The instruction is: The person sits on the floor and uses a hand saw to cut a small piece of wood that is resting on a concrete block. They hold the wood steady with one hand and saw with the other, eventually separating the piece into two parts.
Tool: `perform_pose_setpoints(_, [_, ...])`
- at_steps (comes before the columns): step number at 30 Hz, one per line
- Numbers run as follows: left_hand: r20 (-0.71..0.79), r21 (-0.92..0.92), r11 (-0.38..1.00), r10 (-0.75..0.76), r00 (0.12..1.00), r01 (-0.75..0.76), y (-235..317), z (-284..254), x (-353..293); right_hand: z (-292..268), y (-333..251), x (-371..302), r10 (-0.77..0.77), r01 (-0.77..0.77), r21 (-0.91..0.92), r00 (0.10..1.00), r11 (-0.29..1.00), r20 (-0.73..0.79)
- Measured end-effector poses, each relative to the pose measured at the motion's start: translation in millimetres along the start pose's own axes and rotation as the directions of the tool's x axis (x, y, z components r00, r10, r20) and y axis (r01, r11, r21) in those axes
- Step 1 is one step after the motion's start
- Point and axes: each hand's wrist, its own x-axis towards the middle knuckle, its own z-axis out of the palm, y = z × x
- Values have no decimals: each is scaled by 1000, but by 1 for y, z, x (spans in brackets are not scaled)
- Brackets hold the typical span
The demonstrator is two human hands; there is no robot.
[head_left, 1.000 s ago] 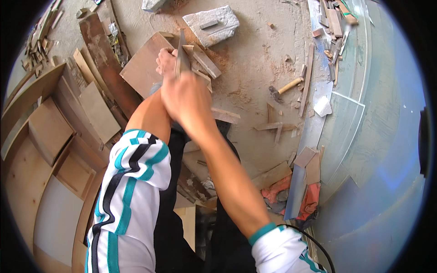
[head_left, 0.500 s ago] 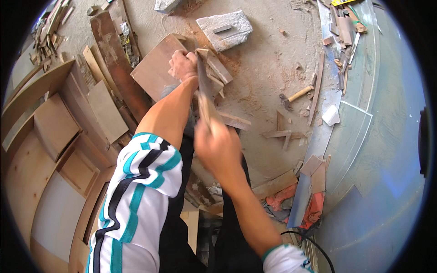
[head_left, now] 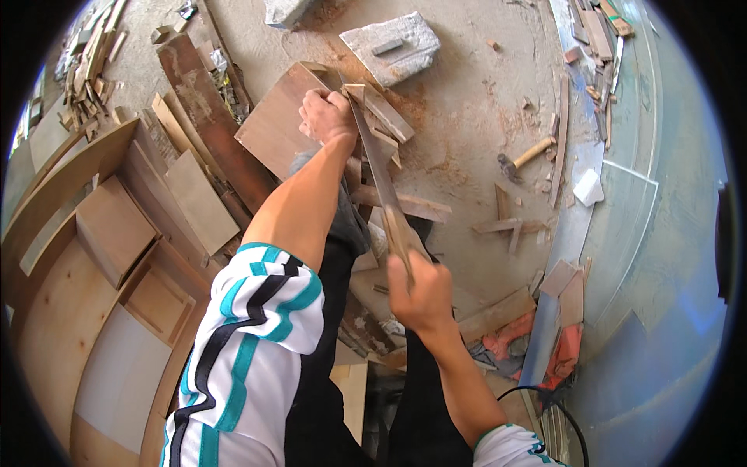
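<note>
A handsaw (head_left: pixel 377 162) runs slantwise across the middle of the view, its long grey blade pointing away from me. Its wooden handle is wrapped by the closed fingers of my right hand (head_left: pixel 424 294). The far part of the blade lies against the edge of a brown wooden board (head_left: pixel 274 118). My left hand (head_left: pixel 327 118) presses down on that board close to the blade, fingers curled over its edge. My knee is under my left forearm, beside the board. The contact between blade and wood is partly hidden by the left hand.
A hammer (head_left: pixel 527 159) lies on the floor to the right, near crossed wood strips (head_left: pixel 510 226). Beyond the board sits a pale stone block (head_left: pixel 391 48). Wooden cabinet frames (head_left: pixel 117 226) fill the left side; glass sheets (head_left: pixel 622 233) lie at right.
My right hand has drawn the saw back toward me and to the right. The left hand stays on the board. The whole view has shifted slightly.
</note>
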Motion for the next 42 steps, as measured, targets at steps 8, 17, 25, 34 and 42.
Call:
perform_pose_setpoints(8, [34,-47,999,-23,999,25,13,6,-1,56,75,125,-89,93,66,994,993,-61])
perform_pose_setpoints(17, [-18,-24,999,-41,999,41,11,-1,-2,12,105,23,-193,211,158,974,964,-121])
perform_pose_setpoints(25, [-6,-49,998,-50,999,49,12,-1,0,35,113,79,-175,175,146,985,974,-11])
perform_pose_setpoints(34, [-42,-24,1000,-18,999,17,17,10,5,54,148,120,-318,318,74,948,945,-4])
perform_pose_setpoints(42, [-57,-9,1000,-6,998,5,6,2,1,15,158,32,-257,244,189,965,951,49])
